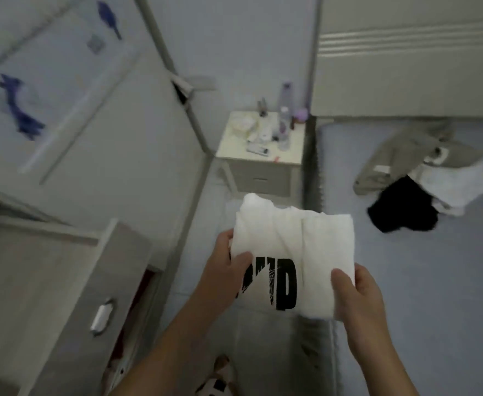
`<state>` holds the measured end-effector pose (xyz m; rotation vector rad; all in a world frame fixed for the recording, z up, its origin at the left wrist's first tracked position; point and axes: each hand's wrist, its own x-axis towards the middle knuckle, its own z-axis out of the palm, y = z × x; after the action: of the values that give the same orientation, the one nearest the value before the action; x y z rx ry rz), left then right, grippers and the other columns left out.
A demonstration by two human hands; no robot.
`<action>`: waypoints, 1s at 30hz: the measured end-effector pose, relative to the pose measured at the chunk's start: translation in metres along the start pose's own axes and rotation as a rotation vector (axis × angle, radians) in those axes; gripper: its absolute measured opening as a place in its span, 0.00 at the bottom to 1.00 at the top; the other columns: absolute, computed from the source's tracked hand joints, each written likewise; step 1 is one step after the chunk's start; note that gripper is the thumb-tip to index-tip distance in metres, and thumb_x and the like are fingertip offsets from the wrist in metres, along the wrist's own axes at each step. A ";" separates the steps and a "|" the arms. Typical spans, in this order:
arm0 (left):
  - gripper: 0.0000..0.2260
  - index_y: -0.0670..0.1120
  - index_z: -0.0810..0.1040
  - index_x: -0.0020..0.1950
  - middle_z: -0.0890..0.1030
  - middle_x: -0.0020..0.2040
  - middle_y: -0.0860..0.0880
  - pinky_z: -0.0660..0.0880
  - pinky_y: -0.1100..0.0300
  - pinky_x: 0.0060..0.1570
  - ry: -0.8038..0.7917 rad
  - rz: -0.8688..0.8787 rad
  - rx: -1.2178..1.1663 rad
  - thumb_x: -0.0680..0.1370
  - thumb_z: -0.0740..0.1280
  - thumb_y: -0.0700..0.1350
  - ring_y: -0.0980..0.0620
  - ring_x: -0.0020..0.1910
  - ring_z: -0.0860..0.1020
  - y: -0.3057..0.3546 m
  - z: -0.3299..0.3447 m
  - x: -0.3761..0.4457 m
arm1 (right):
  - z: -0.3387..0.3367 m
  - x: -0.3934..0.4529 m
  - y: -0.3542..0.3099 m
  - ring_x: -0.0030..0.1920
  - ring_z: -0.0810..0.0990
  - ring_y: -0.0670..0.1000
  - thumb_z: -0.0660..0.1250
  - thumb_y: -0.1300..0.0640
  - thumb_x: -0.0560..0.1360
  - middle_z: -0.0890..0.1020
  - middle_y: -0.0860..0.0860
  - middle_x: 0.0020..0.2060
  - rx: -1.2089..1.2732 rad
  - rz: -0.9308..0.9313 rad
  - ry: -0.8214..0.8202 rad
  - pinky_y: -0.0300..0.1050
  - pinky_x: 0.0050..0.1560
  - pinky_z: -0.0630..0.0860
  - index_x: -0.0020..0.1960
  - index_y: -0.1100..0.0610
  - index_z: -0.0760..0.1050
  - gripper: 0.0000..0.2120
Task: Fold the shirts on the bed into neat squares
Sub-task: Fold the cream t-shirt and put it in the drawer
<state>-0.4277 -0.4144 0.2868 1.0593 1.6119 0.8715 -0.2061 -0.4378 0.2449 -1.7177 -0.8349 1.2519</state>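
Centre-low in the frame, a folded white shirt (294, 252) with black lettering is held in the air, both hands gripping it: left hand (226, 270) pinching its left edge, right hand (357, 292) its lower right corner. At right, a heap of unfolded clothes (423, 178) lies on the bed (434, 281). A cluttered nightstand (263, 155) stands above centre; an open drawer (71, 295) sits lower left.

nightstand (263, 162): cream, by the bed's head, between wall and mattress
bottles (284, 121): upright on the nightstand among small clutter, blurred
drawer (71, 284): pulled open at left, metal handle (101, 318)
headboard (406, 67): pale, ribbed
stickers (17, 107): blue, on the left panel
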 end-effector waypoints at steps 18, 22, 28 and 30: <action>0.11 0.54 0.76 0.60 0.83 0.51 0.52 0.78 0.61 0.38 1.222 -0.300 -0.641 0.81 0.59 0.44 0.54 0.44 0.83 -0.147 -0.436 -0.086 | 0.538 -0.140 -0.116 0.42 0.81 0.44 0.66 0.50 0.74 0.82 0.45 0.45 -0.540 -0.341 -1.091 0.41 0.39 0.73 0.52 0.46 0.73 0.08; 0.20 0.48 0.68 0.72 0.77 0.64 0.44 0.74 0.54 0.57 1.215 -0.539 -0.525 0.80 0.61 0.40 0.48 0.56 0.77 -0.197 -0.445 -0.063 | 0.592 -0.122 -0.070 0.42 0.80 0.50 0.65 0.54 0.77 0.81 0.49 0.43 -0.821 -0.292 -1.190 0.46 0.41 0.77 0.49 0.50 0.74 0.01; 0.31 0.54 0.54 0.80 0.52 0.79 0.44 0.61 0.49 0.73 1.055 -0.771 0.017 0.80 0.65 0.44 0.42 0.75 0.59 -0.214 -0.421 -0.047 | 0.629 -0.119 -0.033 0.50 0.79 0.56 0.59 0.60 0.78 0.80 0.55 0.52 -1.022 -0.331 -1.217 0.54 0.53 0.81 0.65 0.54 0.73 0.16; 0.32 0.56 0.53 0.80 0.46 0.80 0.45 0.60 0.48 0.74 1.060 -0.805 0.096 0.80 0.65 0.42 0.41 0.77 0.55 -0.213 -0.418 -0.052 | 0.640 -0.127 -0.029 0.53 0.79 0.58 0.60 0.61 0.79 0.80 0.57 0.54 -0.986 -0.386 -1.269 0.57 0.55 0.80 0.65 0.57 0.72 0.16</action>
<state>-0.8716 -0.5605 0.2211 -0.1690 2.6689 0.8044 -0.8569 -0.3831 0.2222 -1.0475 -2.7143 1.7272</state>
